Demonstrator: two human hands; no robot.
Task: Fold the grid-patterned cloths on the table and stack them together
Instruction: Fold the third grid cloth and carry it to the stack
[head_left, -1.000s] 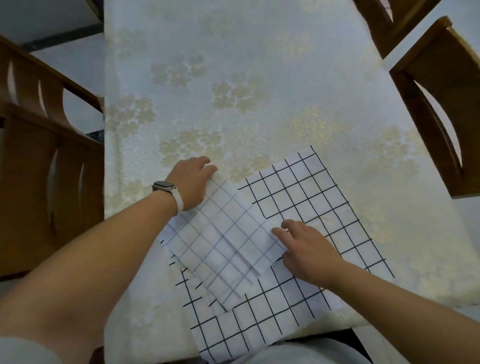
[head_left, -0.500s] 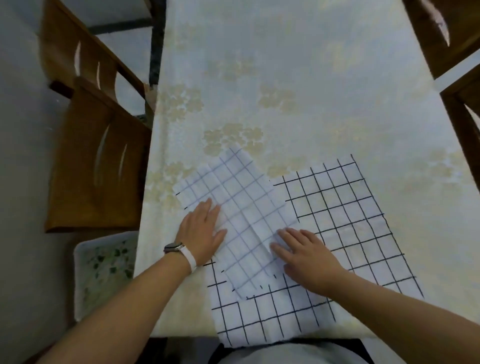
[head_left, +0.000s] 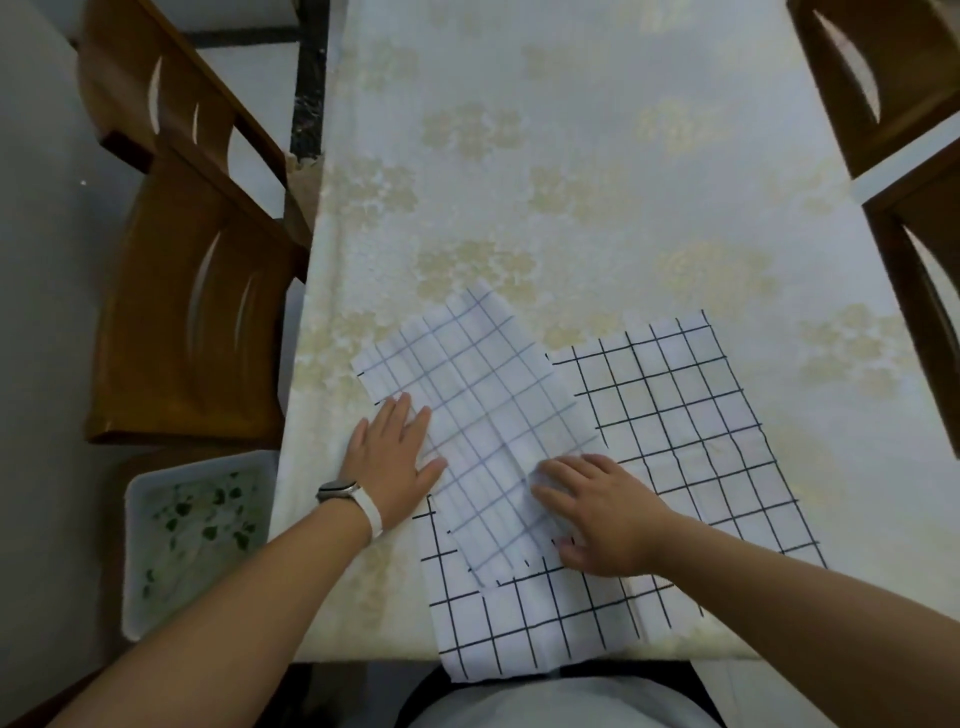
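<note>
Left hand (head_left: 392, 457) lies flat near the tabletop's (head_left: 571, 156) left edge, fingers straight and a little spread, a watch (head_left: 337, 489) on a white strap at my wrist. Past that edge, on the floor, stand a wooden chair (head_left: 192, 291) and a white bin (head_left: 197, 530) with green flecks inside. My palm rests on the pale floral tablecloth (head_left: 467, 218), and my fingertips press the left side of the folded faint-grid cloth (head_left: 478, 395). That cloth lies slantwise near the near-left corner, its far end on the tablecloth and its near end on top of the black-grid cloth (head_left: 675, 431).

My right hand (head_left: 602, 514) is flat too, its straight fingers pointing left and pressing the folded cloth's near right part, its heel over the black-grid cloth. This bigger cloth is spread open along the near edge, and its near-left corner hangs over that edge towards me. Off the right edge stands another wooden chair (head_left: 924, 312).
</note>
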